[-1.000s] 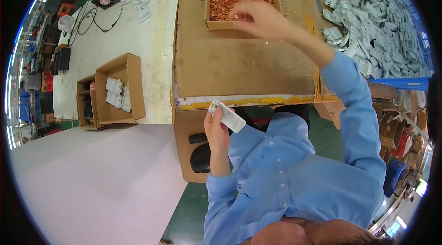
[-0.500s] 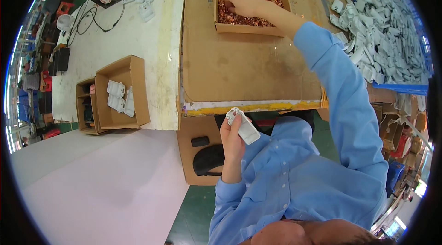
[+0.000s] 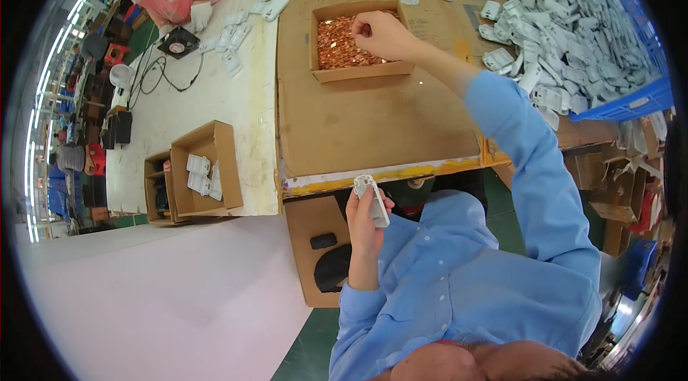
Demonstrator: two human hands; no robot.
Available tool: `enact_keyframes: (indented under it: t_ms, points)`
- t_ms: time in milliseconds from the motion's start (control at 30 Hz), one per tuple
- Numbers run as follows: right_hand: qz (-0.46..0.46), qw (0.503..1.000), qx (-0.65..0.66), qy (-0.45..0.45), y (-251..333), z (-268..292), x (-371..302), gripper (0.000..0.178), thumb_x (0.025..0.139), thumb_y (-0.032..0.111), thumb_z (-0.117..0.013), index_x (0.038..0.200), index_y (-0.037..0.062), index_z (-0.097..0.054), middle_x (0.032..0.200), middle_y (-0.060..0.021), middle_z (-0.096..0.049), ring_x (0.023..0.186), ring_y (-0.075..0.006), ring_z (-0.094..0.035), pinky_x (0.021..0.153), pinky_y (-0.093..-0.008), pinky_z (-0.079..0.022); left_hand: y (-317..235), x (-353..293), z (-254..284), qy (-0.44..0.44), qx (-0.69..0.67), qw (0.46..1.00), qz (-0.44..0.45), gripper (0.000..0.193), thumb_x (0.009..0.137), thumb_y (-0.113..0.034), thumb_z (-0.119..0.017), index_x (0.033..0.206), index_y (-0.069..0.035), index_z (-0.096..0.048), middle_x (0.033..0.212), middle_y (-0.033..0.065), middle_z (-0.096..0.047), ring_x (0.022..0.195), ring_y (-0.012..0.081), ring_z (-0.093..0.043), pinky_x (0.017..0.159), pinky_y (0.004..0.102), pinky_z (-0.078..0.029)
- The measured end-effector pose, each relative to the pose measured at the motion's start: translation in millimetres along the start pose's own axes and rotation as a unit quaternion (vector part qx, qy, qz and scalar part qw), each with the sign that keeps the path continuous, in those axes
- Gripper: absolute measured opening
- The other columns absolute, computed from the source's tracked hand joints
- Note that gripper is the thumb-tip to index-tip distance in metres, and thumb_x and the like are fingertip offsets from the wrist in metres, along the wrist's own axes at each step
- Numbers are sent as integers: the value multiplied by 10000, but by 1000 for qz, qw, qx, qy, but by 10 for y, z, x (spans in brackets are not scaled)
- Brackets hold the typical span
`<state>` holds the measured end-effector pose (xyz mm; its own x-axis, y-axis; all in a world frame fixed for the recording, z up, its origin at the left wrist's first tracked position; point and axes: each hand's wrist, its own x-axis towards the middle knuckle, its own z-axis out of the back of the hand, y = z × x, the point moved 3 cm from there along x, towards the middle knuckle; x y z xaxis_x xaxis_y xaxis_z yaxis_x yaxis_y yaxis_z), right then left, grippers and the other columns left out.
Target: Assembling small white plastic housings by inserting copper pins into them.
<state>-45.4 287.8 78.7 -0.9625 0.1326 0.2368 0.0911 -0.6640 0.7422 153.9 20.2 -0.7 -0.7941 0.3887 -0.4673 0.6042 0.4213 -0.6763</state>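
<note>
My left hand (image 3: 364, 227) is closed around a white plastic housing (image 3: 377, 210), held just off the table's near edge in front of my shirt. Its hollow inner side shows at a slant, with the thumb pressed on it. Over the right part of an open cardboard box (image 3: 362, 74), my right hand (image 3: 385, 36) has its thumb and fingertips pinched together. Whatever lies between those fingertips is too small to make out. Small copper-coloured metal pieces (image 3: 337, 44) fill the box below it.
A blue crate (image 3: 631, 103) overflows with white housings (image 3: 573, 30) at the right. Left, a small carton (image 3: 228, 166) holds a few housings; beyond it lie a corded black fan (image 3: 178, 42) and more housings (image 3: 231, 37). A co-worker's gloved hand (image 3: 201, 16) is near the fan.
My right hand has come up from the copper pieces and moved rightward over the box. The housing in my left hand has turned. The view has shifted, showing more of the co-worker.
</note>
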Motion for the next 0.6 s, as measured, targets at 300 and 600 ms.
enact_keyframes:
  t_ms: [300, 600]
  points:
    - [-95, 947, 285, 112, 295, 545, -1619, 93, 854, 80, -656, 876, 2, -610, 784, -8, -618, 738, -68, -573, 683, -232, -473, 164, -9, -480, 40, 58, 998, 2, 212, 975, -225, -522, 1106, -58, -514, 823, 57, -596, 594, 157, -631, 497, 282, -521]
    - [-183, 934, 302, 47, 524, 426, -2662, 112, 847, 46, -658, 933, -21, -634, 833, -61, -664, 778, -117, -636, 740, -269, -520, 330, -42, -755, 131, 151, 980, -15, 392, 902, -131, -407, 1277, -32, -456, 968, 103, -638, 813, 173, -643, 733, 296, -532]
